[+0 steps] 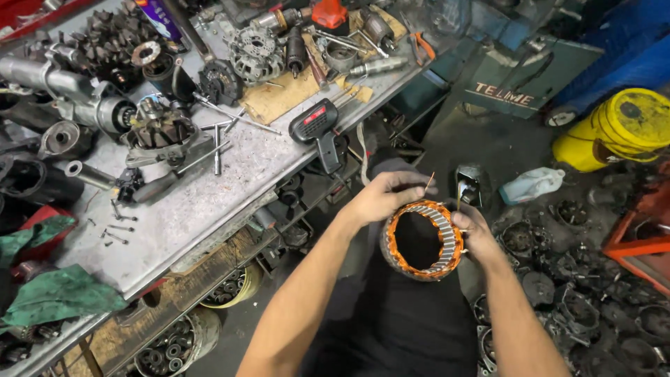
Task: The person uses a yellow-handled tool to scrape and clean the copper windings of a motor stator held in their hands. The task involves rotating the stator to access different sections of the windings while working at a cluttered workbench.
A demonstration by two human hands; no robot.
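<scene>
A ring-shaped stator (423, 239) with copper windings and a grey laminated core is held over my lap. My left hand (382, 196) grips its upper left rim, fingers pinching a thin copper wire lead that sticks up. My right hand (477, 232) clasps the right side of the ring. Both hands are closed on the stator, off the right edge of the workbench.
A metal workbench (230, 181) at left carries a black soldering gun (319, 128), alternator parts (164, 139), screws, tools and cardboard. Green rags (56, 293) lie at its left end. On the floor stand a yellow bucket (621, 129), a white jug (532, 184) and piles of dark scrap parts (586, 293).
</scene>
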